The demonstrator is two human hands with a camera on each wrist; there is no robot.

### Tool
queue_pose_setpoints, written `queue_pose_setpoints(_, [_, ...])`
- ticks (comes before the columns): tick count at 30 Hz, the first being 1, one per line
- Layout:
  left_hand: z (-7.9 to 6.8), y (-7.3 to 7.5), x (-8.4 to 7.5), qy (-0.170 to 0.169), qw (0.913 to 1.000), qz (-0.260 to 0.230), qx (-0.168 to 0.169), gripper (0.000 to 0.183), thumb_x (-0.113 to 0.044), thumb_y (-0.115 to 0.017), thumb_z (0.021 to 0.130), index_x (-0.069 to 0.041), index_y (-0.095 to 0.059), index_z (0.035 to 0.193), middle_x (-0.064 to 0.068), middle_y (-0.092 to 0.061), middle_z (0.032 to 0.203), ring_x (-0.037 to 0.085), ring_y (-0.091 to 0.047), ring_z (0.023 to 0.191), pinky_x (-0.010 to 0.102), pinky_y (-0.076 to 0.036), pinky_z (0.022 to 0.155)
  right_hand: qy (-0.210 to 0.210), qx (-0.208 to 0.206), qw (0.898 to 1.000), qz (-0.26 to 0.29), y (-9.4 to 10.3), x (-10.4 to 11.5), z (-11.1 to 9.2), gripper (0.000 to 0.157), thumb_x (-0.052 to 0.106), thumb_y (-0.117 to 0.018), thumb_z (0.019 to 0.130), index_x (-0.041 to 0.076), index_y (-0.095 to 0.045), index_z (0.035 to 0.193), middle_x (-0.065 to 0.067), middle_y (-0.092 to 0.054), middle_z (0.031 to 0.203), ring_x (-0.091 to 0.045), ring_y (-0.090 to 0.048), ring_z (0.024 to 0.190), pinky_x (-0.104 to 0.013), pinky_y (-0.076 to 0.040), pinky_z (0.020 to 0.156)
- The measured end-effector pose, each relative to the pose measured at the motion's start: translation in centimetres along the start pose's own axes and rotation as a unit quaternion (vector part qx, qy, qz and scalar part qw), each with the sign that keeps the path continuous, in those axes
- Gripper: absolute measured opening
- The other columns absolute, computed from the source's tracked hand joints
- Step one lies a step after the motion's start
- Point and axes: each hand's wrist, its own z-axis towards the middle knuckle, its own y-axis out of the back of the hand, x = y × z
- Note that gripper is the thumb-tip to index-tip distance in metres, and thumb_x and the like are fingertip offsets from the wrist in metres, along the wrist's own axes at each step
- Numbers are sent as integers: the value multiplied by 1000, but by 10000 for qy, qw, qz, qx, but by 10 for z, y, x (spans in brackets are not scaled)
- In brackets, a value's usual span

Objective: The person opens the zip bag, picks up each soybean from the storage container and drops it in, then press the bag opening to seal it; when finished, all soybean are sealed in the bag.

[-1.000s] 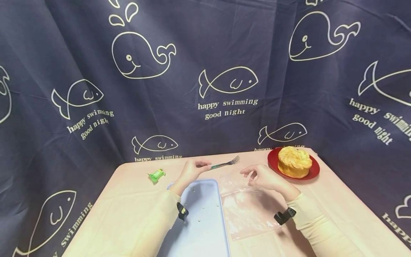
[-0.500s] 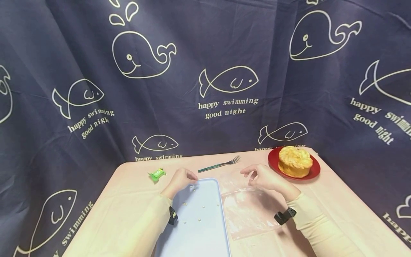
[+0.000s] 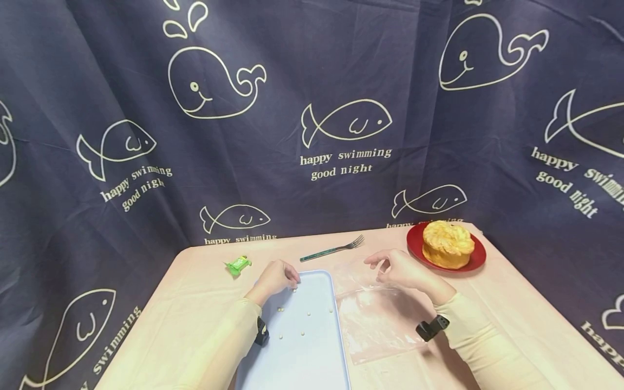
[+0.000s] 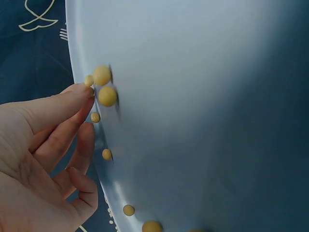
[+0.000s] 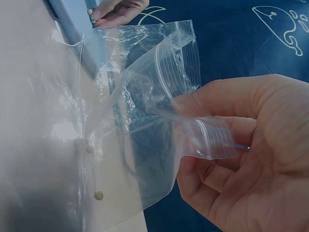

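Note:
My left hand [image 3: 277, 279] is at the far end of a light blue tray [image 3: 304, 363]. In the left wrist view its thumb and index finger pinch a small yellowish bean [image 4: 91, 92] at the tray's edge. Two larger-looking round beans [image 4: 107, 96] lie right beside the fingertips, and several more are scattered over the tray. My right hand [image 3: 402, 271] grips the mouth of a clear zip-lock bag [image 5: 125, 92] between thumb and fingers, holding it partly raised. Inside the bag's lower part show two beans [image 5: 98, 195].
Behind the tray lies a fork [image 3: 331, 252] with a dark green handle. A green-wrapped candy [image 3: 238, 265] is to the left. At the back right, a red plate [image 3: 480, 260] bears a round golden bread [image 3: 447, 245]. A dark blue printed curtain [image 3: 341, 65] hangs behind the table.
My left hand has come away from over the fork's handle, moving left and nearer to the tray's far end, where it now pinches a bean. Fork and right hand stay in place.

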Motion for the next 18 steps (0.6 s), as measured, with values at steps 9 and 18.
queue_pose_setpoints(9, [4, -2, -10, -217, 9992, -167, -295, 9, -4, -84, 80, -11, -79, 84, -5, -73, 76, 8, -63, 68, 28, -52, 66, 0, 8, 10000, -44, 0, 3, -1, 42, -7, -71, 76, -3, -71, 118, -4, -69, 97, -13, -63, 75, -27, -52, 66])
queue_pose_setpoints(18, [13, -4, -59, -595, 9905, -1071, -627, 8, -11, -82, 86, -12, -81, 93, -2, -76, 91, 13, -70, 85, 30, -55, 76, 25, -42, 10000, -33, 1, 2, 0, 42, -6, -71, 76, -3, -72, 118, -4, -69, 97, -15, -63, 75, -27, -52, 66])
